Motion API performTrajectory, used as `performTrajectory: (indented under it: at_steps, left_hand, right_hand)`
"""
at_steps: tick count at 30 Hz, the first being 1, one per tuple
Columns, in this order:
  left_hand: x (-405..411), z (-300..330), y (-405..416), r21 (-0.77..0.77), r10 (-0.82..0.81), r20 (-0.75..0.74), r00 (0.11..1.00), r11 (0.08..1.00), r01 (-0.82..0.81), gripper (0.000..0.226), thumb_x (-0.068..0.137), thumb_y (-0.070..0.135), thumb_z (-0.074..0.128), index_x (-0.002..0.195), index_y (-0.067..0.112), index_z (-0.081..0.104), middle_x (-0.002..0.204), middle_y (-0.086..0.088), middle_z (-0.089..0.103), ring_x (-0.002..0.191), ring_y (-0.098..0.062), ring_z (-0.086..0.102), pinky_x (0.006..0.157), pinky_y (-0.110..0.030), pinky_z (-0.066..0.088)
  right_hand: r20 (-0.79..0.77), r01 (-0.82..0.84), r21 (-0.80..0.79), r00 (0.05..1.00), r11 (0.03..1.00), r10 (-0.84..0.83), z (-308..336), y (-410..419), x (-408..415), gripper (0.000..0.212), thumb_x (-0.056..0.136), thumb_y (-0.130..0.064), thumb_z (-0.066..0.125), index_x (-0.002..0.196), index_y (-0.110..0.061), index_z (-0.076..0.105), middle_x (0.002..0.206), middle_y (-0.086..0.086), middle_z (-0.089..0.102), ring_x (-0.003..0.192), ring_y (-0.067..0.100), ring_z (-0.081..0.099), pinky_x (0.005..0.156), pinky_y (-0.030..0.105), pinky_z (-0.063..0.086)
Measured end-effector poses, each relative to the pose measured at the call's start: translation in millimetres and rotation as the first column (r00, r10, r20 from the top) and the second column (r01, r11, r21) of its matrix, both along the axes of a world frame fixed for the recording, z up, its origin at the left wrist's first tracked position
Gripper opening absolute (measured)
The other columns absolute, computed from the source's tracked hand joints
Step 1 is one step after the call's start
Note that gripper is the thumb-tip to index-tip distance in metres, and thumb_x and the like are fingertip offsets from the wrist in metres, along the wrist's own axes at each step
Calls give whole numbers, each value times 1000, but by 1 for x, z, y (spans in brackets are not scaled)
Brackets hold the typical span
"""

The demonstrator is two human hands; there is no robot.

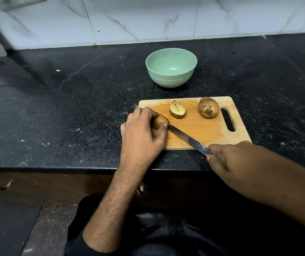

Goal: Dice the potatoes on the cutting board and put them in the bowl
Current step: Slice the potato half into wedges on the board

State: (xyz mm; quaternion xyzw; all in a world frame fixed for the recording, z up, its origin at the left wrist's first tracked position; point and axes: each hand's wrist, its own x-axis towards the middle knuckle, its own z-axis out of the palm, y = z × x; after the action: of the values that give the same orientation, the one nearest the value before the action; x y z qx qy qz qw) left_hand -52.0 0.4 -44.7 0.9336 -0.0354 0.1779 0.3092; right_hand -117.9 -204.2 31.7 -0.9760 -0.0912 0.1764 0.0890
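Left hand (pixel 144 130): grip curled on potato half (pixel 160 122). Right hand (pixel 227 159): grip wrapped round knife (pixel 188 139). Hazard: blade tip beside fingertip; slip likely cuts.

My view hides most of the potato half (pixel 160 121) under the left hand (pixel 142 133). The knife (pixel 188 139) handle is buried in the right hand (pixel 227 161), and I cannot tell whether its tip touches the potato. The right forearm runs off the frame's right edge. An object at top left (pixel 18 1) is blurred and cropped.
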Motion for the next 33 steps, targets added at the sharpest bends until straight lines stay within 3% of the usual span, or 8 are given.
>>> performTrajectory:
  at_steps: [3, 7, 12, 27, 33]
  left_hand:
    - [0, 1, -1, 42, 9, 4, 1000, 999, -9, 29, 88, 47, 63, 106, 27, 53, 103, 12, 50, 101, -11, 47, 89, -37, 35]
    - [2, 2, -2, 63, 22, -6, 1000, 998, -22, 30, 87, 47, 64, 107, 27, 52, 104, 12, 50, 101, -12, 46, 88, -37, 34]
    - [3, 1, -2, 82, 22, -6, 1000, 996, -21, 31, 87, 45, 64, 110, 26, 56, 105, 11, 51, 102, -13, 47, 88, -39, 37]
    - [5, 0, -5, 87, -1, 12, 1000, 996, 0, 31, 88, 41, 63, 113, 23, 59, 106, 10, 55, 105, -15, 51, 91, -42, 40]
    - [5, -1, -5, 78, -27, 41, 999, 997, 24, 27, 88, 36, 65, 109, 18, 60, 103, 7, 56, 100, -16, 53, 90, -44, 45]
  right_hand:
    - [0, 1, -40, 1000, 999, -1, 11, -2, 0, 28, 104, -47, 29, 86, -33, 46, 75, -4, 58, 66, 8, 56, 55, 25, 39]
    - [87, 34, 46, 995, 998, -38, 14, 5, 8, 28, 104, -46, 29, 84, -32, 42, 74, -4, 56, 64, 8, 54, 51, 24, 33]
    - [108, 1, 75, 994, 997, -9, -5, 22, 25, 26, 106, -40, 30, 104, -28, 52, 76, -4, 56, 64, 8, 51, 49, 24, 27]
    - [89, 2, 67, 996, 998, -8, -5, 29, 32, 17, 106, -41, 30, 98, -35, 44, 76, -3, 56, 64, 10, 53, 51, 27, 35]
    - [78, -14, 84, 997, 996, 8, -6, 32, 39, 26, 107, -39, 31, 90, -28, 48, 70, -5, 54, 58, 7, 50, 47, 22, 27]
